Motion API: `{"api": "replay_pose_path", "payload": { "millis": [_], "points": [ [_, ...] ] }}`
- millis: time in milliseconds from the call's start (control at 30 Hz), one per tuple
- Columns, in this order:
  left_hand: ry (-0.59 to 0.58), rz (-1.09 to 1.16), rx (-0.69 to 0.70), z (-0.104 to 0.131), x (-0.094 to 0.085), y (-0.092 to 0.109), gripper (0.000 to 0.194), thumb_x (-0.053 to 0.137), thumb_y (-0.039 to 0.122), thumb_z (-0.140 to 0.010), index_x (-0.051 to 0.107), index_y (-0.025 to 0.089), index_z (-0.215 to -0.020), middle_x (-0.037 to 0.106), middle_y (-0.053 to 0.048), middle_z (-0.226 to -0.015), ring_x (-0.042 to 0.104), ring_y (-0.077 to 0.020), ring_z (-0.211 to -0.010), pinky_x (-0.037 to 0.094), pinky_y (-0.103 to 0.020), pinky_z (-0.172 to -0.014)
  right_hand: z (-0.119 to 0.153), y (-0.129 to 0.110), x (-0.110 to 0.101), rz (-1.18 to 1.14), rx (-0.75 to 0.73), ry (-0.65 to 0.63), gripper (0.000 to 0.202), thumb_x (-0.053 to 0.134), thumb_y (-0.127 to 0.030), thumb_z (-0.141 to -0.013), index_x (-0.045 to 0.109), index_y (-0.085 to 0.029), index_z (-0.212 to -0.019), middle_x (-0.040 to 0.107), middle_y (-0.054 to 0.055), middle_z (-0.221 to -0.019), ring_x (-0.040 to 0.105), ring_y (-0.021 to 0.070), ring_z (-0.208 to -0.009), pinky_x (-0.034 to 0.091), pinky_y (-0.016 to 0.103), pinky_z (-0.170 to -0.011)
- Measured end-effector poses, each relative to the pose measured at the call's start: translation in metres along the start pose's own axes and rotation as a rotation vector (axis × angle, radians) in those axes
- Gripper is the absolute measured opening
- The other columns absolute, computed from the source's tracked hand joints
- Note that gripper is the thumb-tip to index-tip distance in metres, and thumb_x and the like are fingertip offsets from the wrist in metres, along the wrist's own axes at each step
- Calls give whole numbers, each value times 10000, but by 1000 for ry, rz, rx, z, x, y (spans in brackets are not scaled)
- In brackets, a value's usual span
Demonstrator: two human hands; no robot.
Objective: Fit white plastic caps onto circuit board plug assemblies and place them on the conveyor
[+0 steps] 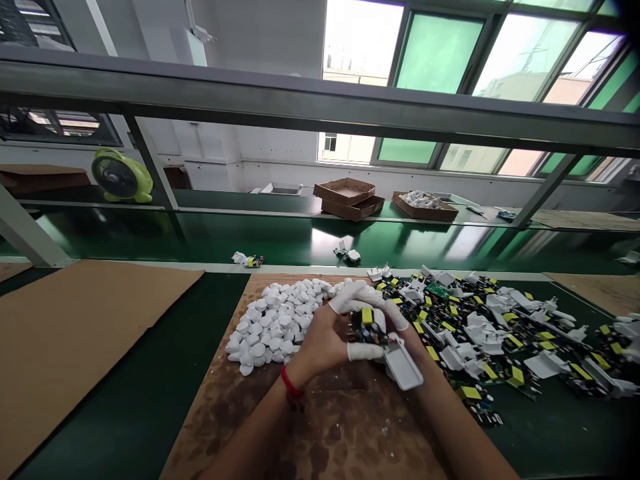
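Over the stained brown board [320,433], my left hand [325,337], with white finger covers and a red wristband, is closed round a small circuit board [367,325] with a yellow block. A white plastic casing [403,365] hangs from the board on its right side. My right hand [400,320], also with white finger covers, is at the far right side of the same assembly; its fingers are partly hidden behind it. Just beyond my left hand lies a heap of small white plastic pieces [275,323].
Many circuit boards with white casings [480,327] are piled at the right. Cardboard [90,333] covers the left. Beyond a raised edge is a green belt [285,233] with two small assemblies. Brown trays [350,193] and a green fan [121,175] stand behind; a metal rail [320,107] crosses above.
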State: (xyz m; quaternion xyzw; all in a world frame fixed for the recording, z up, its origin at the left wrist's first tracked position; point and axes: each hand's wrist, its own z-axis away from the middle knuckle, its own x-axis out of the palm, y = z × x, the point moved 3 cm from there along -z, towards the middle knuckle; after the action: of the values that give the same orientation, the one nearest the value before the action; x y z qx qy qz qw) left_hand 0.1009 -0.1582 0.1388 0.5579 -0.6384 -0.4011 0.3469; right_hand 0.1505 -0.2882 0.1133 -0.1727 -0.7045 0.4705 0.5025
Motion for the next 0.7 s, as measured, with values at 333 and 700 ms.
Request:
{"api": "replay_pose_path", "payload": {
  "millis": [333, 700],
  "points": [
    [879, 871, -157, -10, -95, -1, 309, 412, 346, -945, 621, 180, -1100, 648, -71, -1010, 618, -145, -814, 533, -218, -640, -9, -22, -27, -231, -228, 184, 269, 702, -438, -724, 747, -212, -863, 738, 37, -868, 660, 160, -787, 541, 233, -697],
    [979, 733, -204, 1, -143, 5, 362, 323, 93, -931, 529, 153, -1222, 490, -114, -1360, 428, -188, -1303, 279, -371, -1156, -6, -22, -22, -207, -216, 222, 347, 759, -479, -632, 753, -190, -823, 739, 59, -831, 659, 164, -752, 535, 247, -699]
  ]
}}
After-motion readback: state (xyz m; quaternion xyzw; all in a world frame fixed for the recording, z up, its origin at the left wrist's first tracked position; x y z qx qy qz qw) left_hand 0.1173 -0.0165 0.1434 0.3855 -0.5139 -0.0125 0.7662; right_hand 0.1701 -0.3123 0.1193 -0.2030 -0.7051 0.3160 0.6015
